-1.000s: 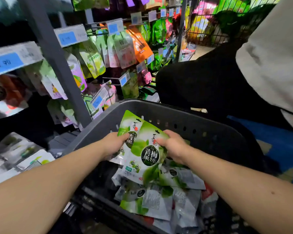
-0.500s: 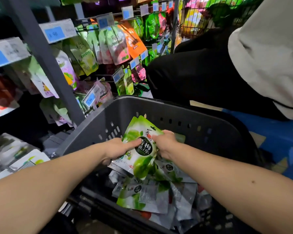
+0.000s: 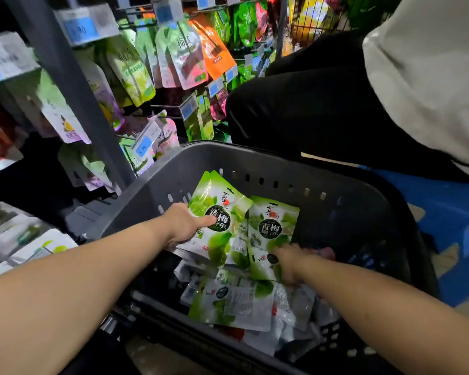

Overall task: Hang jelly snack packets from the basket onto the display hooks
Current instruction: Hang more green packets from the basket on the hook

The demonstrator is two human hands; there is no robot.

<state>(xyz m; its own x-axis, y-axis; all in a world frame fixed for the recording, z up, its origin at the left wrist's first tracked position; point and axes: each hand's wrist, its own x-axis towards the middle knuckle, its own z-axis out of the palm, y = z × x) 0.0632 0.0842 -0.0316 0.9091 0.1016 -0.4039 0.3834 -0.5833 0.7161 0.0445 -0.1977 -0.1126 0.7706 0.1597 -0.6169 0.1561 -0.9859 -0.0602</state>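
Keep left grip (image 3: 186, 226) clamped on the packet stack (image 3: 220, 209). Lay the spare packet (image 3: 272, 220), pinched in right grip (image 3: 293, 262), flush on top, edges matched.

Packets I'm handling (image 3: 219, 212): glossy plastic film, crinkled. Basket (image 3: 282, 169): matt grey plastic, perforated. Display hooks (image 3: 163, 106): thin metal wire. Price tags (image 3: 144, 143): paper.
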